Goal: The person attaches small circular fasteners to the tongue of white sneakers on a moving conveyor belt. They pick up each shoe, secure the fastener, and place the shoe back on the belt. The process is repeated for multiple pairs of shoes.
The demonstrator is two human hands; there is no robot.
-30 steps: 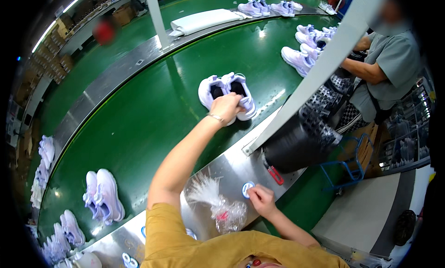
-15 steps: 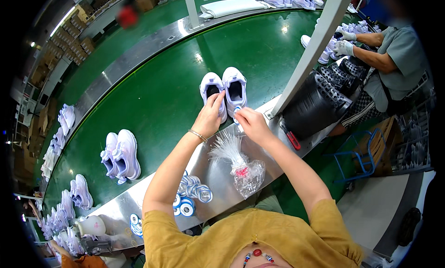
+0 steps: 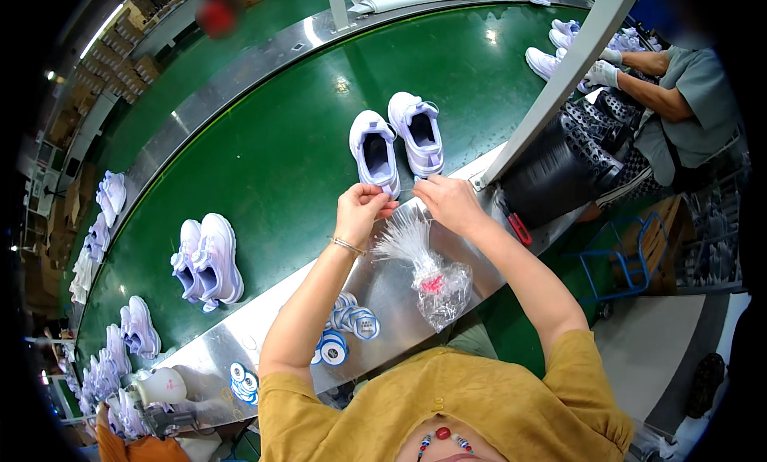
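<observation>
A pair of white-lilac sneakers, one left (image 3: 374, 148) and one right (image 3: 417, 133), stands heels toward me on the green conveyor belt (image 3: 296, 166). At the left shoe's heel, my left hand (image 3: 361, 214) is closed in a pinch. My right hand (image 3: 449, 202) pinches too, just below the right shoe's heel. A thin pale plastic strand (image 3: 405, 191) runs between the fingertips of both hands. Below them lies a bundle of clear plastic tag fasteners (image 3: 406, 240), its lower end in a clear bag (image 3: 447, 297). Round blue-and-white tags (image 3: 363, 324) lie by my left forearm.
A metal ledge (image 3: 292, 302) borders the belt, with more round tags (image 3: 244, 382) on it. Another sneaker pair (image 3: 214, 258) stands left. A slanted post (image 3: 551, 95) rises at right, near a red-handled tool (image 3: 519, 228) and a black bin (image 3: 535, 178). A gloved co-worker (image 3: 687, 95) handles shoes.
My hands have drawn back from the shoe openings to just below the heels, with the strand now visible between them. The sneakers have shifted slightly away, and the right one sits turned.
</observation>
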